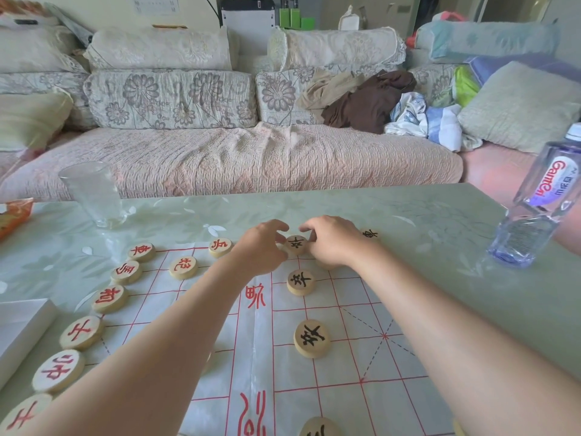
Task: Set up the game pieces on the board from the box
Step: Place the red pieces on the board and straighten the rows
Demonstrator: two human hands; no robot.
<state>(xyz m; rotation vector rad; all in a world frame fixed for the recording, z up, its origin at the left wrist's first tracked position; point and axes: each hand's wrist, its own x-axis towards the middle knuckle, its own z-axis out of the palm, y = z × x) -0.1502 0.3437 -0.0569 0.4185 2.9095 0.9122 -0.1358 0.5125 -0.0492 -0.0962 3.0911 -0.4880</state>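
Pinching the black piece [296,243] from both sides, just above frame centre on the far edge of the board [345,366]: left grip [262,247] curled onto its left rim, right grip [333,242] onto its right. Flat round disc, no long axis, equally near either grip. Probably only needs a nudge onto its line.

Single head-worn view, forward and down, close over board [330,388]
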